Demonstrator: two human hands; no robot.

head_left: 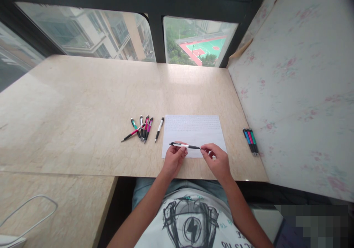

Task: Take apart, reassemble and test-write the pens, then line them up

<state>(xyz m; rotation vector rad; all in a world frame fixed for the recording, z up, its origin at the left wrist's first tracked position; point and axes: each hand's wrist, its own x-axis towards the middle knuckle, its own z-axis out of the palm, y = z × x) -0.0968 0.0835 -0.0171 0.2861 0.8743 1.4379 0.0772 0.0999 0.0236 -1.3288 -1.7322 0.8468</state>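
A white pen with a black grip (pixel 193 147) lies nearly level above the lower part of a sheet of paper. My left hand (pixel 174 159) pinches its barrel between thumb and fingers. At the tip end, my right hand (pixel 218 161) is closed, thumb and forefinger pinching the point. Beneath both hands, the sheet of paper (pixel 193 134) carries faint lines of writing across its upper part. Another white pen (pixel 159 129) rests just left of the sheet. Farther left lies a loose group of several pens (pixel 148 132), with a pink pen (pixel 132 133) crossing over some.
Several pens (pixel 250 142) lie side by side at the right, by the flower-patterned wall (pixel 298 104). The marble-look tabletop (pixel 83 104) runs back to the windows. On a lower-left surface (pixel 69 203) there is a white cable (pixel 56 205).
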